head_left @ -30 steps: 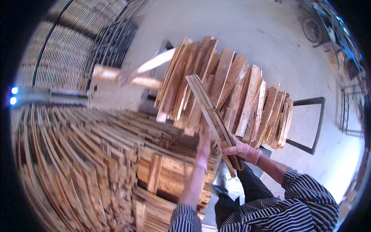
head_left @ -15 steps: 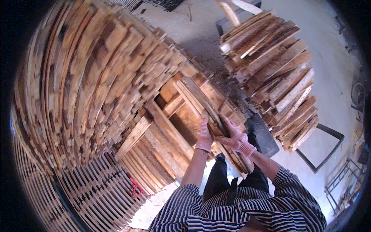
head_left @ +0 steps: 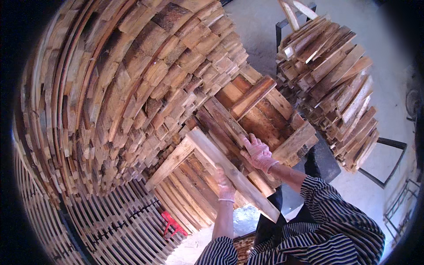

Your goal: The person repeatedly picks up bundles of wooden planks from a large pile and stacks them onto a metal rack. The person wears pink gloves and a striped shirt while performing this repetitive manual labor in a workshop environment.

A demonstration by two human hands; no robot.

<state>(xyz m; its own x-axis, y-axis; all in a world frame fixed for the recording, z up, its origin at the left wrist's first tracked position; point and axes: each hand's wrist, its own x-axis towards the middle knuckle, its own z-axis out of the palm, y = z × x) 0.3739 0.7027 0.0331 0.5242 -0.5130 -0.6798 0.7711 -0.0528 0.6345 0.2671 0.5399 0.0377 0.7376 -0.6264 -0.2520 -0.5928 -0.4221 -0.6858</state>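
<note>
- My left hand (head_left: 225, 189) is grasping the pale board (head_left: 244, 183) midway; my right hand (head_left: 257, 154) is lying spread and unclenched over neighbouring planks (head_left: 226, 118).
- Remotely, I'm judging it stiff, light, splintery, best held by both long edges.
- It's slanting over a timber stack (head_left: 187, 187).
- Farther off, a slat heap (head_left: 329, 84) is rising beside grey floor (head_left: 256, 26).

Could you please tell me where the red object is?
In the head view, the red object is low down, left of the left hand and beside slatted wood.
</note>
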